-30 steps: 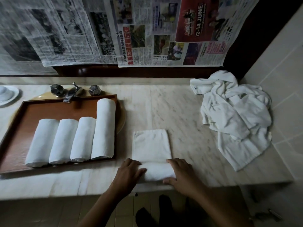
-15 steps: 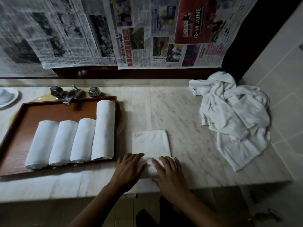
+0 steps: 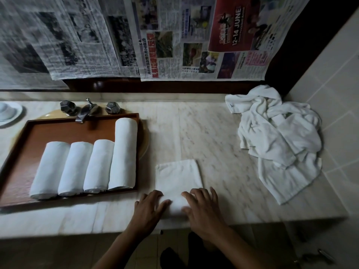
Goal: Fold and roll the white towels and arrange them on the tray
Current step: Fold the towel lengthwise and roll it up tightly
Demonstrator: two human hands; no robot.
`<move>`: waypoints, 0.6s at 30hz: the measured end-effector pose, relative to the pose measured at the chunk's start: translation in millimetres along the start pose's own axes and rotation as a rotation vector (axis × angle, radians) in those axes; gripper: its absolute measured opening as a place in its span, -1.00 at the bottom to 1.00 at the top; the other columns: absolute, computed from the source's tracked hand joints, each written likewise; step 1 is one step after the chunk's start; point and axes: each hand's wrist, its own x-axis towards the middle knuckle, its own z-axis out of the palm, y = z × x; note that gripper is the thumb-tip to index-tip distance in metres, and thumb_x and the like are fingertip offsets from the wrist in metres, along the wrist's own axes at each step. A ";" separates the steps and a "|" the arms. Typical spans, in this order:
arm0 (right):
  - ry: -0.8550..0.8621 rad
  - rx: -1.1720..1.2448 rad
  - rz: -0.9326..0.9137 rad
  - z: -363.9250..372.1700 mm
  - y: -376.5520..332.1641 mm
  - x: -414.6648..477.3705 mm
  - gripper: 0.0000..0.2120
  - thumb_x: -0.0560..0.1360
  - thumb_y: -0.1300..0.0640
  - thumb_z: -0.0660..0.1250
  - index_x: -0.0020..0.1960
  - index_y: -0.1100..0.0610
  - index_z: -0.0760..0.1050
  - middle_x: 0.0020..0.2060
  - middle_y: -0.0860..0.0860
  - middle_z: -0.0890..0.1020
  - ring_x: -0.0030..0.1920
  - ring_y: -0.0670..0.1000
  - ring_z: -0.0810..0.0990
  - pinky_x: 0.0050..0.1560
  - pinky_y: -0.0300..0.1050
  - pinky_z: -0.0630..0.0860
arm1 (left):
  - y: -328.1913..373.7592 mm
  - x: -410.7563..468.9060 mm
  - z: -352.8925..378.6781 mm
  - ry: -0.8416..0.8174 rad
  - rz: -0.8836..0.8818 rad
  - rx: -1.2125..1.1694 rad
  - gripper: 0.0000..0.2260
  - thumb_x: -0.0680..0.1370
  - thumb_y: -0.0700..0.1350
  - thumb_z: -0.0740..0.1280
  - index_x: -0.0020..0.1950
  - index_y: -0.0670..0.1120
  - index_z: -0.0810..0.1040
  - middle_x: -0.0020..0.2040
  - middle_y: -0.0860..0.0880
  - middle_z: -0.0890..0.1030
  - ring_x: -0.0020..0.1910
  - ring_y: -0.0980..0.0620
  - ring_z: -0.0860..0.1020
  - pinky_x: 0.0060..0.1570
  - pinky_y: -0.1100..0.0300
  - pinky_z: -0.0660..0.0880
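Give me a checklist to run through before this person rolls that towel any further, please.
1. Both hands on the rolled end of the folded towel: left hand and right hand press on it. Ok.
2. Unrolled part lies flat and smooth. Ok.
3. Roll evenly thick from end to end: the hands cover most of it. Cannot tell.
4. Counter just ahead of the towel is bare. Ok.
5. Room on the tray near the four rolled towels: bare wood shows. Ok.
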 end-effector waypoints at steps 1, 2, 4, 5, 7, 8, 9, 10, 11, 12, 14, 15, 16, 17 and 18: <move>-0.011 0.011 0.002 -1.6 -0.4 4.3 -0.60 0.60 -0.21 0.09 0.38 -0.15 0.39 0.26 -0.12 0.50 0.29 0.03 0.43 0.49 0.28 0.15 | 1.5 3.1 1.2 0.023 -0.029 -0.030 -0.69 0.60 0.34 0.21 0.14 0.15 0.50 0.03 0.24 0.51 0.08 0.11 0.42 0.13 0.00 0.36; -0.021 0.015 0.000 -2.5 -0.2 8.7 -0.60 0.60 -0.22 0.07 0.38 -0.15 0.39 0.26 -0.12 0.50 0.29 0.03 0.43 0.49 0.27 0.13 | 3.2 6.1 1.6 0.041 -0.056 -0.052 -0.72 0.60 0.30 0.25 0.12 0.14 0.52 0.01 0.23 0.52 0.07 0.09 0.46 0.14 -0.04 0.41; -0.052 0.017 0.004 -4.2 0.4 14.9 -0.56 0.60 -0.23 0.05 0.40 -0.14 0.38 0.29 -0.12 0.48 0.33 0.04 0.41 0.51 0.27 0.08 | 4.1 11.4 3.5 0.045 -0.104 -0.081 -0.74 0.59 0.29 0.28 0.09 0.13 0.53 0.01 0.19 0.54 0.06 0.05 0.52 0.14 -0.09 0.47; -0.047 0.021 0.010 -5.4 -0.1 15.7 -0.55 0.60 -0.23 0.05 0.42 -0.13 0.39 0.31 -0.10 0.48 0.36 0.05 0.41 0.52 0.28 0.06 | 4.0 13.5 4.2 0.036 -0.128 -0.097 -0.73 0.59 0.30 0.29 0.06 0.13 0.52 0.01 0.18 0.55 0.05 0.05 0.53 0.14 -0.10 0.49; 0.014 0.014 0.006 -6.4 -5.2 10.3 -0.56 0.60 -0.16 0.14 0.44 -0.09 0.40 0.36 -0.04 0.47 0.39 0.09 0.40 0.51 0.31 0.11 | 3.5 16.9 4.6 0.028 -0.169 -0.139 -0.65 0.53 0.39 0.27 0.01 0.13 0.53 -0.02 0.16 0.58 0.01 0.06 0.56 0.10 -0.11 0.51; 0.052 0.007 -0.008 -5.5 -9.7 4.5 -0.55 0.58 -0.09 0.21 0.46 -0.08 0.40 0.37 -0.01 0.47 0.40 0.10 0.40 0.50 0.32 0.17 | 2.9 18.2 4.8 0.031 -0.182 -0.158 -0.59 0.48 0.44 0.24 -0.01 0.12 0.53 -0.04 0.14 0.59 -0.02 0.07 0.56 0.07 -0.08 0.53; 0.083 0.001 -0.032 -2.8 -14.6 -1.7 -0.52 0.56 -0.03 0.27 0.47 -0.07 0.40 0.39 0.01 0.47 0.42 0.12 0.40 0.49 0.33 0.21 | 2.5 19.8 4.3 0.039 -0.192 -0.172 -0.56 0.44 0.45 0.23 -0.03 0.11 0.54 -0.07 0.13 0.60 -0.05 0.08 0.57 0.03 -0.05 0.53; 0.098 -0.003 -0.060 0.9 -18.9 -7.8 -0.48 0.53 0.02 0.30 0.49 -0.06 0.39 0.41 0.04 0.46 0.44 0.15 0.39 0.49 0.34 0.21 | 3.2 20.6 3.6 0.044 -0.201 -0.186 -0.57 0.44 0.43 0.26 -0.04 0.09 0.56 -0.09 0.11 0.61 -0.07 0.08 0.58 0.00 0.00 0.53; 0.093 -0.015 -0.083 4.9 -21.6 -12.5 -0.44 0.51 0.05 0.30 0.51 -0.05 0.37 0.45 0.06 0.44 0.47 0.17 0.38 0.49 0.35 0.20 | 4.2 21.7 3.2 0.052 -0.209 -0.202 -0.63 0.48 0.36 0.32 -0.05 0.07 0.57 -0.10 0.09 0.62 -0.08 0.07 0.58 -0.04 0.04 0.52; 0.073 -0.037 -0.098 9.3 -22.1 -14.8 -0.38 0.49 0.08 0.28 0.55 -0.05 0.33 0.50 0.08 0.41 0.51 0.20 0.34 0.49 0.36 0.17 | 5.3 22.2 3.0 0.062 -0.211 -0.218 -0.71 0.53 0.26 0.38 -0.05 0.05 0.58 -0.12 0.07 0.62 -0.09 0.07 0.59 -0.09 0.09 0.49; 0.035 -0.091 -0.116 14.2 -18.0 -12.5 -0.25 0.43 0.12 0.26 0.61 -0.03 0.22 0.57 0.10 0.32 0.57 0.22 0.26 0.50 0.37 0.12 | 8.8 21.7 4.0 0.105 -0.192 -0.236 -0.80 0.59 0.12 0.40 -0.05 0.01 0.59 -0.14 0.05 0.63 -0.12 0.08 0.59 -0.19 0.20 0.43; 0.015 -0.107 -0.122 13.9 -15.7 -8.9 -0.21 0.41 0.13 0.27 0.63 -0.03 0.17 0.58 0.10 0.29 0.58 0.22 0.24 0.51 0.37 0.10 | 10.8 20.9 4.9 0.136 -0.183 -0.244 -0.81 0.60 0.11 0.38 -0.03 0.00 0.59 -0.14 0.05 0.63 -0.12 0.07 0.59 -0.21 0.22 0.41; -0.002 -0.116 -0.125 12.7 -13.3 -4.2 -0.18 0.41 0.14 0.29 0.64 -0.02 0.14 0.59 0.09 0.28 0.58 0.22 0.23 0.51 0.37 0.10 | 12.5 19.8 6.2 0.170 -0.174 -0.251 -0.81 0.62 0.10 0.36 0.00 -0.01 0.59 -0.11 0.06 0.63 -0.11 0.05 0.59 -0.21 0.23 0.40; -0.019 -0.121 -0.126 11.2 -11.9 0.9 -0.16 0.41 0.14 0.32 0.65 -0.03 0.11 0.58 0.09 0.28 0.58 0.22 0.23 0.52 0.37 0.10 | 12.2 18.7 7.9 0.201 -0.166 -0.250 -0.80 0.64 0.10 0.33 0.05 -0.02 0.59 -0.07 0.05 0.62 -0.06 0.03 0.59 -0.19 0.24 0.40; -0.035 -0.123 -0.124 9.8 -10.7 6.3 -0.14 0.42 0.12 0.33 0.66 -0.03 0.09 0.58 0.08 0.28 0.58 0.21 0.23 0.53 0.36 0.08 | 12.1 17.0 9.2 0.225 -0.157 -0.243 -0.77 0.64 0.11 0.31 0.11 -0.03 0.59 0.00 0.03 0.61 -0.01 0.02 0.58 -0.14 0.22 0.41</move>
